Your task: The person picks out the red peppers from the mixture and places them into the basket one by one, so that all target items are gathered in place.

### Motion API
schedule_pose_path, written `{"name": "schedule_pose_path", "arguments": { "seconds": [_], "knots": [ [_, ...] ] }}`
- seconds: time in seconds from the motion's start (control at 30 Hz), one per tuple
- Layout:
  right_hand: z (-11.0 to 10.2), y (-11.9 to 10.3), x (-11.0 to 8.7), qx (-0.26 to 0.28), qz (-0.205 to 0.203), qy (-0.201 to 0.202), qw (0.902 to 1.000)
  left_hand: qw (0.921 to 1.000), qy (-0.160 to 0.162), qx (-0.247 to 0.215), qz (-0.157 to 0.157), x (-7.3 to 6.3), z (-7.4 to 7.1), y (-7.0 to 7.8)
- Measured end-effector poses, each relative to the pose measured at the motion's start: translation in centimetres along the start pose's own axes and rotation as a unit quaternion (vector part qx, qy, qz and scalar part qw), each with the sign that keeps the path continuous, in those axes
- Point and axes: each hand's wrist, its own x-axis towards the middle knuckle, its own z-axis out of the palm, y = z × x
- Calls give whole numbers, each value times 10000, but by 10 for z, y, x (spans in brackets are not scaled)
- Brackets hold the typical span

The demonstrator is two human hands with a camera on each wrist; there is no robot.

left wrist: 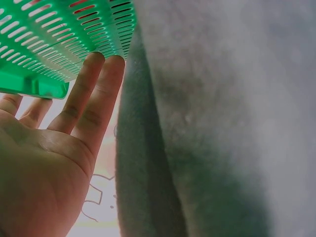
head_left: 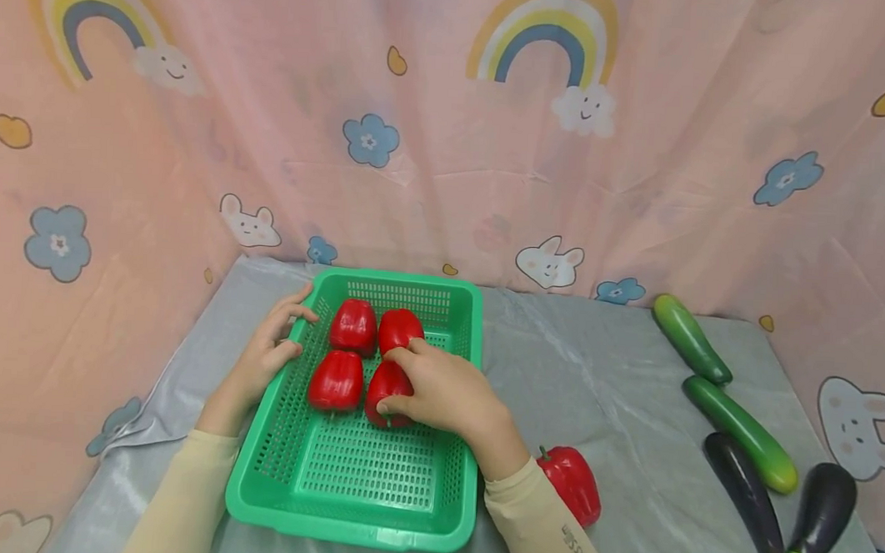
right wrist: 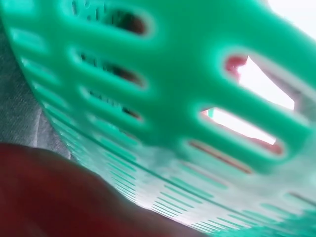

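A green plastic basket (head_left: pixel 369 533) with slotted walls stands on the grey cloth, several red bell peppers (head_left: pixel 337 381) inside it toward the far end. My right hand (head_left: pixel 444 389) reaches over the basket's right rim and grips the nearest right red bell pepper (head_left: pixel 386 390), thumb on its near side. Along the left rim rests my left hand (head_left: pixel 269 355). In the left wrist view, the left hand's fingers (left wrist: pixel 101 94) lie fairly straight against the slotted wall (left wrist: pixel 59 39). The right wrist view is mostly filled by the slotted wall (right wrist: pixel 173 98), with the right fingers hidden.
Another red bell pepper (head_left: pixel 573 484) lies on the cloth right of the basket, beside my right forearm. Farther right are two green cucumber-like vegetables (head_left: pixel 690 340) and two dark eggplants (head_left: pixel 824 509). A pink patterned curtain (head_left: pixel 431 201) hangs behind the grey cloth (head_left: pixel 558 358).
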Motion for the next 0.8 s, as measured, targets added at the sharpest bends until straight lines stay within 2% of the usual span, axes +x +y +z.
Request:
{"name": "schedule_pose_path", "arguments": {
  "seconds": [0.4, 0.8],
  "knots": [
    [1, 0, 1, 53, -8, -30, 10000, 10000, 16, -96, -16, 0, 0, -2],
    [0, 0, -1, -371, -66, -193, 9991, 9999, 9, -160, 41, 1, 1, -3]
  ]
}}
